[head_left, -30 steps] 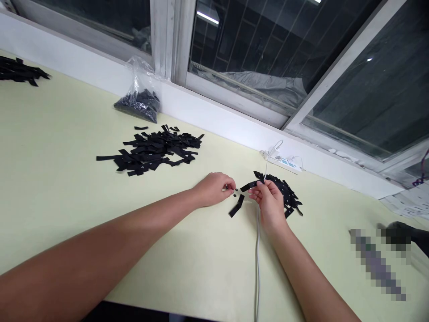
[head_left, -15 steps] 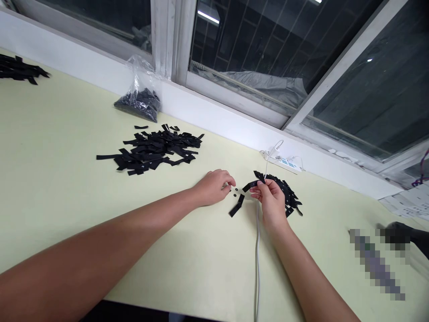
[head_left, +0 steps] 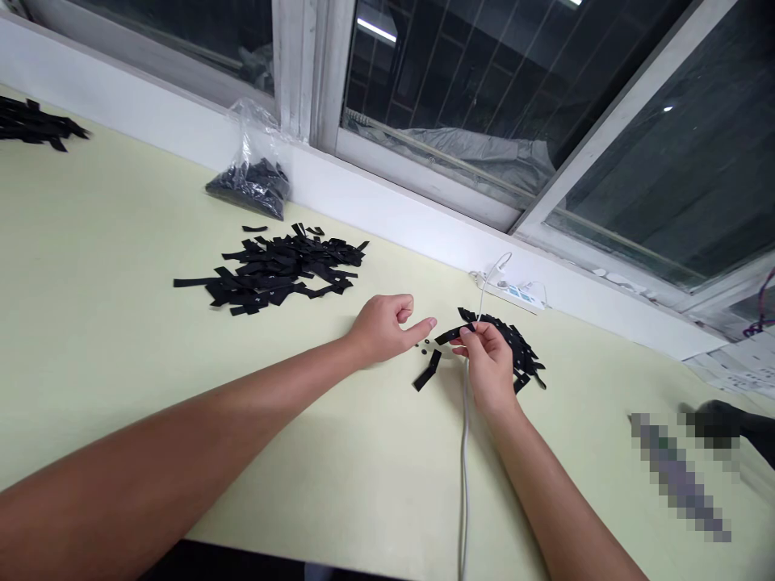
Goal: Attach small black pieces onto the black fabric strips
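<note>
Right hand (head_left: 488,363) pinches a black strip (head_left: 455,333) by one end; left hand (head_left: 384,327) empty, fingers loosely curled, forefinger out.
Strip lies at 9 o'clock of the small pile (head_left: 514,347); looks light, floppy, best held at its end.

The right hand (head_left: 488,363) pinches a black strip (head_left: 453,333) between thumb and fingertips, held just above the pale worktop (head_left: 121,242). The left hand (head_left: 384,327) hovers beside it, thumb stuck out toward the strip, fingers curled, holding nothing. Under the thumb lie two small black dots (head_left: 427,348) and a bent strip (head_left: 427,371). Behind the right hand sits a small pile (head_left: 521,351) of strips; a white cable (head_left: 464,468) runs under the wrist toward a power strip (head_left: 514,294) by the window ledge. Farther left lie a bigger pile (head_left: 278,270), a clear bag (head_left: 254,173) and another heap (head_left: 33,127).
</note>
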The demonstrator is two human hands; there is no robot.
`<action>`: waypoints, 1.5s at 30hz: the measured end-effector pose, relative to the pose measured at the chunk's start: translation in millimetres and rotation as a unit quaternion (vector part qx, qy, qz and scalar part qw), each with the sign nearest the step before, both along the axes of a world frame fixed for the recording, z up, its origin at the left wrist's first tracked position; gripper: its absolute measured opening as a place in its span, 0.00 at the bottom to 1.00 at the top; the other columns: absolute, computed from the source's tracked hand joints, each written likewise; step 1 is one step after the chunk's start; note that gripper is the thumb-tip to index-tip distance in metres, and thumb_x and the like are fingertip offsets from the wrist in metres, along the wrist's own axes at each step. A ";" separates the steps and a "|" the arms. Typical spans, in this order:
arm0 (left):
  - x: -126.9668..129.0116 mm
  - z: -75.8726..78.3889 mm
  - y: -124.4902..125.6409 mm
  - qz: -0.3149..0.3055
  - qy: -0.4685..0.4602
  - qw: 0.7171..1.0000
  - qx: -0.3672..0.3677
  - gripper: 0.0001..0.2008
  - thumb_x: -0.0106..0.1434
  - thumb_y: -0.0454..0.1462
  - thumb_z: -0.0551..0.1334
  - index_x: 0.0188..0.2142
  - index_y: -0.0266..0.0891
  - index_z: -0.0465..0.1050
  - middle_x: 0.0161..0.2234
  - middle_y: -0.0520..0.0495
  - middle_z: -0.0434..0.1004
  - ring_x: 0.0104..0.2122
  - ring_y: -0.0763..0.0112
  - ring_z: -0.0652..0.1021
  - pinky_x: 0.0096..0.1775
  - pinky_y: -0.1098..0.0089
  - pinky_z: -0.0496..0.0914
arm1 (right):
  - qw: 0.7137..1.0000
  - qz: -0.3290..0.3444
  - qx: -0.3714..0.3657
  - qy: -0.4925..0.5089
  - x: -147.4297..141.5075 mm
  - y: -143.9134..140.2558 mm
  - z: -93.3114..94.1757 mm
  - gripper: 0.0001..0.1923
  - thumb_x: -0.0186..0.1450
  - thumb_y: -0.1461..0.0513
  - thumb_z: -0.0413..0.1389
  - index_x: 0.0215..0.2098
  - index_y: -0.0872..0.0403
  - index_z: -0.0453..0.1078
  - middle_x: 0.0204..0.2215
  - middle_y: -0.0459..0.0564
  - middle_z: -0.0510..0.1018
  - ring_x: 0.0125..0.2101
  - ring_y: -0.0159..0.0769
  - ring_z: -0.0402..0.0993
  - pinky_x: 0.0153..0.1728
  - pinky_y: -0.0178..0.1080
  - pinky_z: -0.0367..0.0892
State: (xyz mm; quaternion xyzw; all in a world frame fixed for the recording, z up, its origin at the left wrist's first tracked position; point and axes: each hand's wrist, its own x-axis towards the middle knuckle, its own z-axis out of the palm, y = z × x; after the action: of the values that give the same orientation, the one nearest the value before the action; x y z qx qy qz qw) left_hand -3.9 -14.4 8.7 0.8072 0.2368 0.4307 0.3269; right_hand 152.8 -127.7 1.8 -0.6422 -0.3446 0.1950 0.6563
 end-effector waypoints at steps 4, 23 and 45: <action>2.9 3.8 -3.5 0.010 -0.014 0.999 -0.042 0.29 0.58 0.46 0.63 0.19 0.40 0.41 0.18 0.58 0.40 0.20 0.78 0.49 0.24 0.69 0.46 | 1.000 -0.002 -0.005 -0.010 -0.3 -0.1 -0.1 0.14 0.56 0.53 0.63 0.33 0.52 0.68 0.27 0.42 0.75 0.30 0.32 0.75 0.33 0.37 0.69; 1.2 -11.4 2.4 -0.066 0.073 0.995 0.002 0.49 0.59 0.57 0.62 0.69 0.49 0.36 0.72 0.38 0.28 0.69 0.42 0.36 0.63 0.37 0.45 | 0.999 -0.002 -0.007 -0.035 0.9 -1.2 -1.4 0.15 0.57 0.51 0.62 0.35 0.52 0.69 0.27 0.44 0.76 0.31 0.34 0.76 0.35 0.39 0.69; 2.1 -5.0 2.1 -0.029 0.022 0.999 -0.028 0.24 0.60 0.44 0.60 0.18 0.40 0.47 0.17 0.58 0.46 0.20 0.77 0.52 0.24 0.70 0.50 | 0.999 -0.018 0.002 -0.032 2.6 -0.4 -2.5 0.16 0.56 0.51 0.63 0.34 0.52 0.69 0.26 0.43 0.76 0.30 0.33 0.75 0.34 0.38 0.69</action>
State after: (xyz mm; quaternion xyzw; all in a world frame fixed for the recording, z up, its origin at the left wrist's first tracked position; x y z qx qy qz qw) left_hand -1.8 -12.3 3.7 0.8134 0.2325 0.3964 0.3566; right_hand 155.4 -128.2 -0.7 -0.6531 -0.3538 0.1622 0.6496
